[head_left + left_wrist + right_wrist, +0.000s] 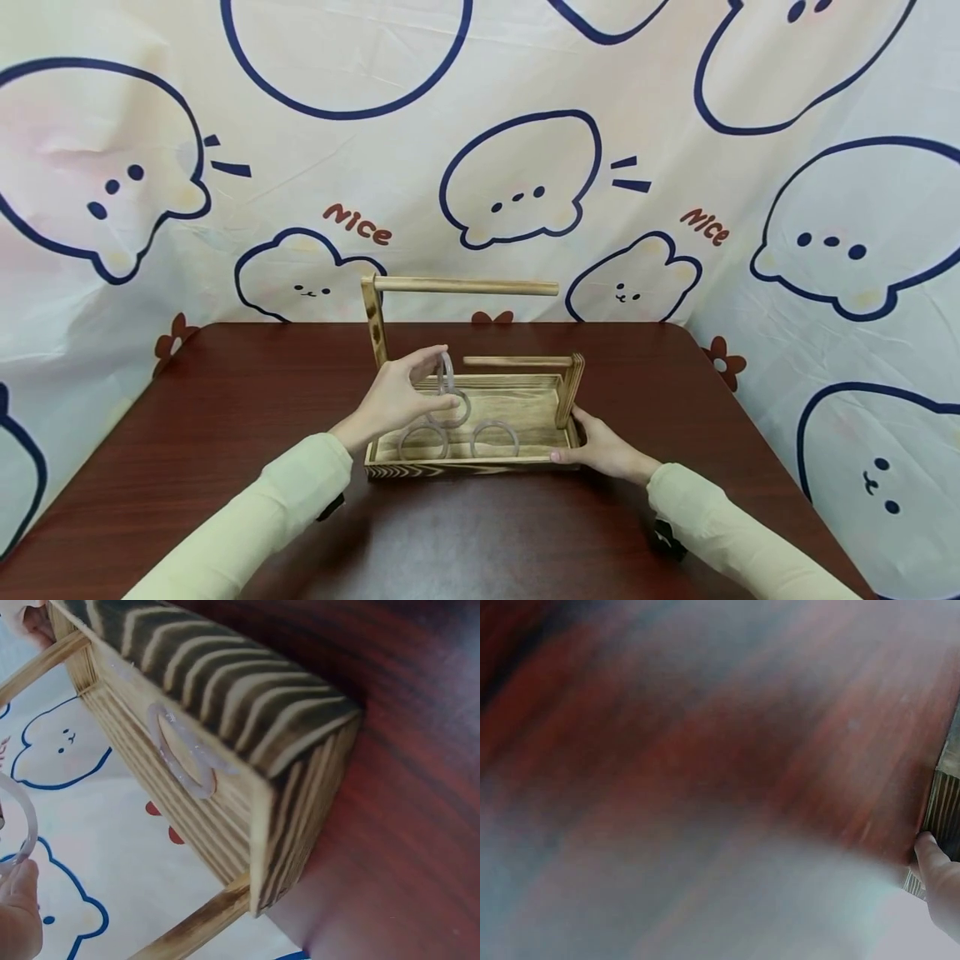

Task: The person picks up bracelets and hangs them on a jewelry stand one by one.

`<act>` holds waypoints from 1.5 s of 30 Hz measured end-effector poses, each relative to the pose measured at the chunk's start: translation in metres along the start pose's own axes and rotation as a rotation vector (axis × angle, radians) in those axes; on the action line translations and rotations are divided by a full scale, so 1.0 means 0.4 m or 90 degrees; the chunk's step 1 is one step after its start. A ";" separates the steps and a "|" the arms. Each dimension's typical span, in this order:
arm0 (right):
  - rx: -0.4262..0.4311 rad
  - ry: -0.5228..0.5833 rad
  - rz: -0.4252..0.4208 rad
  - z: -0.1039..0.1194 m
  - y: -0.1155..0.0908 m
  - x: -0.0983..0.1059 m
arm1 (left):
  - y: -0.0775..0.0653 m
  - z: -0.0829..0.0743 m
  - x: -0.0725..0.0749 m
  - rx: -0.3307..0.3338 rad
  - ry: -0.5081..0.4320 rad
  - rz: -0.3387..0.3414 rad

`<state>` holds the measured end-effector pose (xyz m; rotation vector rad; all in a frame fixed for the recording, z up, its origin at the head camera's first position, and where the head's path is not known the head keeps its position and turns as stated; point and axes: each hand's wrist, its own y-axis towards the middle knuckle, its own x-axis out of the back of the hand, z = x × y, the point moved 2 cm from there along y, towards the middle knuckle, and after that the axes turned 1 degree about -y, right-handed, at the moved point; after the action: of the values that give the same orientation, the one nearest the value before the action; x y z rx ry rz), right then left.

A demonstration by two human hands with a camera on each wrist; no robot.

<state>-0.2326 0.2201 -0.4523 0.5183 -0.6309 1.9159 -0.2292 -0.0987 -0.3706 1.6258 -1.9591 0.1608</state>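
My left hand (401,396) pinches a pale translucent bangle (449,365) between thumb and fingers, held on edge above a wooden display stand (536,404). In the left wrist view, the thumb presses the rim of that bangle (31,825). Inside the stand's shallow tray lie a bangle at the front left (446,442) and one at the front right (515,437). Another bangle (468,406) shows just below the held one, partly behind the left fingers. My right hand (607,450) grips the stand's right end, thumb at the front rim.
A high wooden bar (465,286) extends from the stand's left post (374,321). A lower bar (517,362) joins the right post (570,392). The stand sits on a dark red-brown table (262,400). A cartoon-printed cloth (420,175) hangs behind and at both sides.
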 end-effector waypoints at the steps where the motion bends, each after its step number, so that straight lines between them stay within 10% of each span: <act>1: -0.005 0.003 0.000 0.000 -0.001 0.000 | 0.006 -0.001 -0.001 0.002 -0.005 0.002; 45: -0.011 0.010 0.003 -0.004 0.001 -0.004 | 0.133 -0.047 -0.090 -0.010 0.022 0.103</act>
<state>-0.2323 0.2197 -0.4545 0.4906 -0.6380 1.9159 -0.2690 -0.0461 -0.3591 1.4439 -2.0594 0.2350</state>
